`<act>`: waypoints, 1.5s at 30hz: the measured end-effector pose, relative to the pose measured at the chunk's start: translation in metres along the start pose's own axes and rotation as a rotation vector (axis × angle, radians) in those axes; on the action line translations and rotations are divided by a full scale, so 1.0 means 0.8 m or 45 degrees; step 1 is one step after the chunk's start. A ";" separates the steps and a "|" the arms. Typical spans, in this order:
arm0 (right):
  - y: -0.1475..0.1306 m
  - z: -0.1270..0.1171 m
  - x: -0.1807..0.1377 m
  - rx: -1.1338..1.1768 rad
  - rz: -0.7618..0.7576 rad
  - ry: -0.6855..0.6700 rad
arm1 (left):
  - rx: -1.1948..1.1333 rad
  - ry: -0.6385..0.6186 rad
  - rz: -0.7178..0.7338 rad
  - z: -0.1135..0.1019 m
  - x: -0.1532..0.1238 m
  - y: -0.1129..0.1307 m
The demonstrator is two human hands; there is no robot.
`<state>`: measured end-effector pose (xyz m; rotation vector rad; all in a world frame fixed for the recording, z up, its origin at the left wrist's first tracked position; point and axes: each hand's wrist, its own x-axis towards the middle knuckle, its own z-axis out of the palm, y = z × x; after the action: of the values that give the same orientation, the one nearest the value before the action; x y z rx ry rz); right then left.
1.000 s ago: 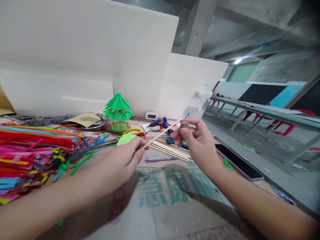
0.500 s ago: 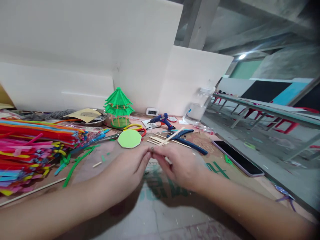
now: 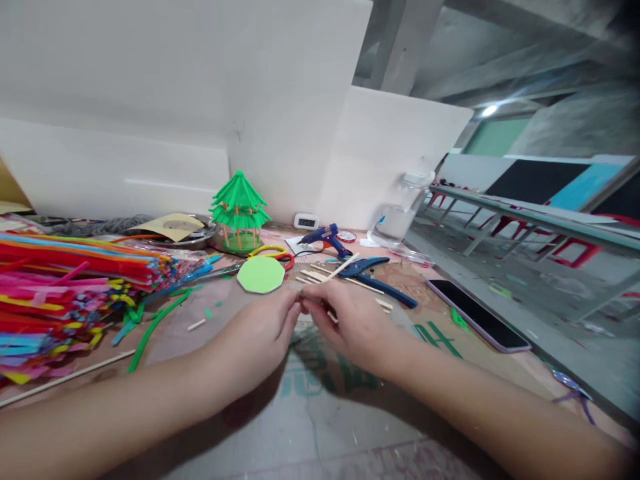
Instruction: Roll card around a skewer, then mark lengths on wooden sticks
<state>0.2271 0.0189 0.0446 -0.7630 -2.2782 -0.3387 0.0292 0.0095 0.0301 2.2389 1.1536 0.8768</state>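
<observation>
Above the cardboard-covered work surface, my left hand (image 3: pixel 265 327) and my right hand (image 3: pixel 353 327) meet fingertip to fingertip. Both are closed in a pinch; something small and dark shows between the fingertips, too hidden to name. Just beyond my right hand lie several pale wooden sticks (image 3: pixel 320 271), one slanting up from behind the knuckles; I cannot tell whether it is held. A light green octagonal piece (image 3: pixel 261 274) lies beyond my left hand. Behind it stands a small pavilion model (image 3: pixel 240 213) with a two-tiered green roof on wooden posts.
Bundles of coloured pipe cleaners (image 3: pixel 75 280) fill the left side. Pliers-like blue cutters (image 3: pixel 375 277), a blue glue gun (image 3: pixel 325 239), scissors (image 3: pixel 270 252) and a white timer (image 3: pixel 306 221) lie toward the back. At right are a phone (image 3: pixel 477 313) and a clear bottle (image 3: pixel 397 213).
My right hand has turned slightly, its fingers curling closer. The slanting stick beyond it shows less length, and stick ends have come into view right of the hand. The view has shifted a little.
</observation>
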 end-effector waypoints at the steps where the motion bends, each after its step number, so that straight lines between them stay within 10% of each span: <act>1: 0.001 0.000 0.000 -0.013 0.008 0.022 | 0.001 0.010 -0.010 0.001 0.000 0.000; 26: 0.016 0.008 -0.012 -0.077 -0.042 -0.014 | -0.113 -0.052 -0.087 0.011 -0.002 -0.005; 36: 0.007 -0.001 -0.005 0.700 0.295 0.242 | -0.138 0.069 -0.006 -0.012 -0.006 0.026; 45: -0.002 -0.003 -0.006 0.158 0.075 -0.082 | -0.152 0.027 -0.008 -0.013 -0.001 0.019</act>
<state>0.2301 0.0143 0.0431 -0.7851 -2.3074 -0.1463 0.0294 0.0016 0.0467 2.1338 1.0881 0.9433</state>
